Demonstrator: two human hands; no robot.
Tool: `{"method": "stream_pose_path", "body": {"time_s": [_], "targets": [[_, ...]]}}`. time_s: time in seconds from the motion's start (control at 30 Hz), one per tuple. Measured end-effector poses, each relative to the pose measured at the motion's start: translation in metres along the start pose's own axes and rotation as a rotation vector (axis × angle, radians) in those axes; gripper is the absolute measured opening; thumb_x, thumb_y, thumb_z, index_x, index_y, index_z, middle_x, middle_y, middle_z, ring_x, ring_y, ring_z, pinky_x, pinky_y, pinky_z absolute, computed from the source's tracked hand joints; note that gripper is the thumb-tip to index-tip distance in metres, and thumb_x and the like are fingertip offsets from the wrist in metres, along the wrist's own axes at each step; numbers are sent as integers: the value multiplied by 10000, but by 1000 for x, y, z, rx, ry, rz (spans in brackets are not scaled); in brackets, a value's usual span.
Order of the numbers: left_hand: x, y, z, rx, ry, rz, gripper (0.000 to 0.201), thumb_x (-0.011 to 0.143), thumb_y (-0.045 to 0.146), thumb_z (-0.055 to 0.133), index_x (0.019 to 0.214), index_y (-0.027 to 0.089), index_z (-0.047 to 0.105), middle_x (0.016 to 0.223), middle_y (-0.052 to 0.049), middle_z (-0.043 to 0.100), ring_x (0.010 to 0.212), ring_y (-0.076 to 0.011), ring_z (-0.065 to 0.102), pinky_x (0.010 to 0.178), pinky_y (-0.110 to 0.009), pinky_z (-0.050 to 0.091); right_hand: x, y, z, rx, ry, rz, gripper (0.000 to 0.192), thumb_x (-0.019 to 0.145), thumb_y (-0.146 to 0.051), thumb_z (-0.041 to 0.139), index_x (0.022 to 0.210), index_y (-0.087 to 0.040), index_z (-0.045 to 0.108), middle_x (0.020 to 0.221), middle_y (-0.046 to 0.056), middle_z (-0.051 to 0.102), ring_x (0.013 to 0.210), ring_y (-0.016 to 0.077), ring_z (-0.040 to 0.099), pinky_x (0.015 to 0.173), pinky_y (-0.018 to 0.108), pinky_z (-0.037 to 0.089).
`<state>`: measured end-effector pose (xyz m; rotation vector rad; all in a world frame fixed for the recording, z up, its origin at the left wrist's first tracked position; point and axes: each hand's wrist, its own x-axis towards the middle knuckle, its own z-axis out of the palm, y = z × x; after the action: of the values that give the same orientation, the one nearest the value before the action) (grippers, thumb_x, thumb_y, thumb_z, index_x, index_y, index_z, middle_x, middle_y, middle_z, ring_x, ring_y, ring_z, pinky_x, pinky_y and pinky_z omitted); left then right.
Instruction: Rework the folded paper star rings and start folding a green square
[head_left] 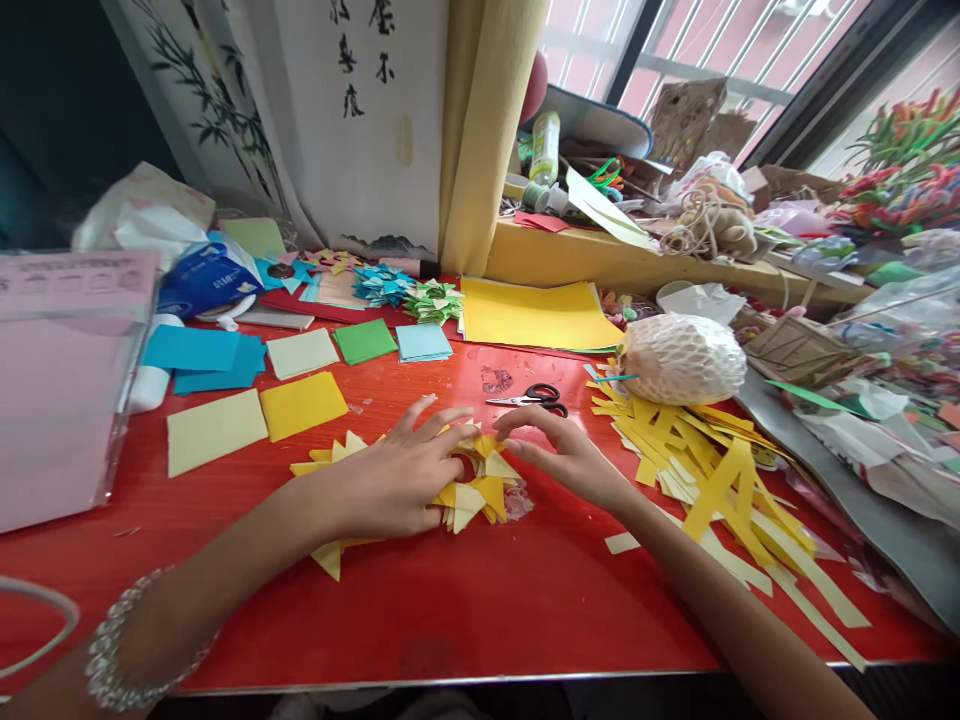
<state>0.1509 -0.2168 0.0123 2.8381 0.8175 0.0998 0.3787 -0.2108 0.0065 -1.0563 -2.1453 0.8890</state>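
Note:
A ring of folded yellow paper points [480, 488] lies on the red table [450, 610]. My left hand [397, 470] rests flat on its left side, fingers spread, pressing the pieces down. My right hand [559, 450] touches the ring's upper right edge with its fingertips, fingers loosely bent. Several loose yellow folded triangles stick out under and beside my left hand. Black-handled scissors [534, 397] lie just beyond my fingers.
Yellow paper strips [712, 470] pile up at the right beside a round thing in white foam net [679, 358]. Coloured paper squares [300, 403] and a yellow sheet stack [532, 315] lie further back. A clear box with pink paper [60, 380] stands left. Craft clutter fills the window ledge.

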Motion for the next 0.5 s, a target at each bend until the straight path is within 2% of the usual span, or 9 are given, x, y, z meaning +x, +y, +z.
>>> {"method": "stream_pose_path", "body": {"time_s": [0.13, 0.33, 0.43, 0.5], "targets": [[3, 3, 3, 31, 50, 22, 237, 714, 194, 501, 946, 192, 547, 1362, -67, 310, 1289, -279, 129, 1051, -463, 37, 1, -2, 6, 19, -4, 10, 187, 862, -298, 453, 979, -189, 553, 999, 42, 575, 942, 159, 531, 845, 316, 414], [8, 6, 10, -4, 108, 58, 271, 693, 220, 515, 958, 167, 530, 1350, -112, 317, 1272, -264, 198, 1061, -442, 2, 0, 6, 9, 182, 74, 94, 225, 855, -348, 457, 988, -195, 554, 991, 41, 574, 929, 163, 535, 833, 324, 422], [9, 5, 8, -69, 131, 47, 302, 674, 243, 541, 969, 175, 537, 1343, -95, 319, 1259, -291, 201, 1057, -457, 50, 0, 16, 8, 300, 88, 142, 248, 852, -374, 449, 1009, -207, 545, 1055, 45, 561, 995, 173, 517, 873, 339, 405], [8, 4, 2, -149, 139, 21, 305, 663, 240, 556, 964, 191, 550, 1342, -69, 309, 1253, -303, 187, 1048, -461, 118, 0, 22, 5, 383, 59, 125, 341, 824, -447, 461, 1072, -218, 513, 1157, 56, 515, 1072, 193, 480, 906, 360, 386]]}}
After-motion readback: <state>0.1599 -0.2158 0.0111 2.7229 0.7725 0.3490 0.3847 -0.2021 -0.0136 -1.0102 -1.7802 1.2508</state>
